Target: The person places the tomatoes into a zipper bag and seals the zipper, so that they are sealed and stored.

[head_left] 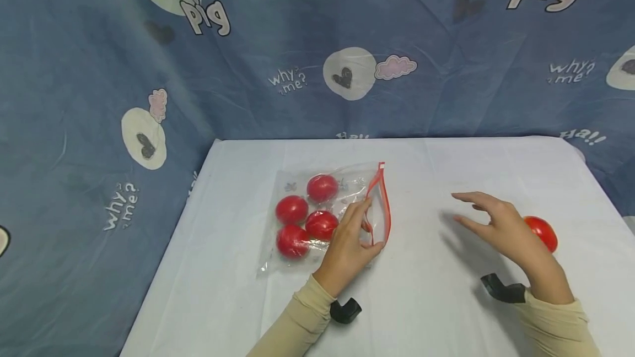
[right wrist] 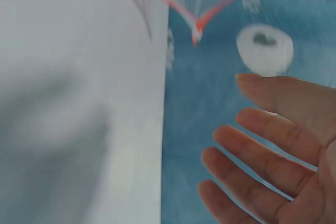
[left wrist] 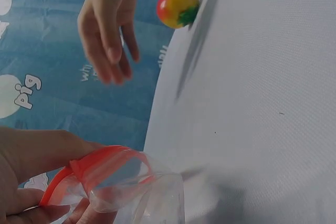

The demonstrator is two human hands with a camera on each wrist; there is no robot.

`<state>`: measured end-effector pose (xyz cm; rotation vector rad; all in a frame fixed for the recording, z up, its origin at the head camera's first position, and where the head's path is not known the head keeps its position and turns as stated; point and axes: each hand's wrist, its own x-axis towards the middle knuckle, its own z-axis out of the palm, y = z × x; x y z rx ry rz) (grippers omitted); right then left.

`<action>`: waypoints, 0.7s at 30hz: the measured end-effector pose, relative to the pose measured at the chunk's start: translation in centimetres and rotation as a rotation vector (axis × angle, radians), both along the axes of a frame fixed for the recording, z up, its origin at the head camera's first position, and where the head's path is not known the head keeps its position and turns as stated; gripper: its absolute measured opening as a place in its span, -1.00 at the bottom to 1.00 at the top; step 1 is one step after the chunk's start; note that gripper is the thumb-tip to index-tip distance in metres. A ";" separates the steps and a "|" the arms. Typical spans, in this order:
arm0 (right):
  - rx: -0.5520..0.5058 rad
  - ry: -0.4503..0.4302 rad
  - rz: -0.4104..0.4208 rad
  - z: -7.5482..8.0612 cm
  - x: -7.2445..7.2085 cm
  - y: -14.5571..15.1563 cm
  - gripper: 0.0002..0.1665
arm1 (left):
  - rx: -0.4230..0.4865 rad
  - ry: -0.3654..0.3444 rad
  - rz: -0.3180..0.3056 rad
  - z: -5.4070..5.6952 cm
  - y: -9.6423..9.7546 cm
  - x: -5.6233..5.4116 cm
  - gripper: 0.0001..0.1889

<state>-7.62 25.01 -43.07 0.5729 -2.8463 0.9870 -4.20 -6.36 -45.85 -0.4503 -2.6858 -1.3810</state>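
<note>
A clear zip bag (head_left: pixel 353 183) with a red zip edge lies on the white table, several round red fruits (head_left: pixel 291 210) inside it. At its right end my left hand (head_left: pixel 349 249) grips the rim with thumb and fingers, and the mouth gapes. In the left wrist view the red zip strip (left wrist: pixel 107 162) bows apart beside my fingers. My right hand (head_left: pixel 513 236) hovers above the table to the right, holding nothing, its fingers spread apart in the right wrist view. Partly hidden behind that hand sits a single round fruit (head_left: pixel 544 234), red and yellow with a green patch (left wrist: pixel 187 16).
The table (head_left: pixel 421 302) wears a white cloth. Behind it and to the left hangs a blue printed curtain (head_left: pixel 278 26). Black curved pieces (head_left: pixel 345 310) stick out at both wrists beside the beige sleeves.
</note>
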 end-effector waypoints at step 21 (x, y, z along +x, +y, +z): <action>0.097 -0.261 -0.708 -1.6 4.0 10.5 -0.22 | -0.015 -0.014 0.004 0.0 0.0 0.1 -0.09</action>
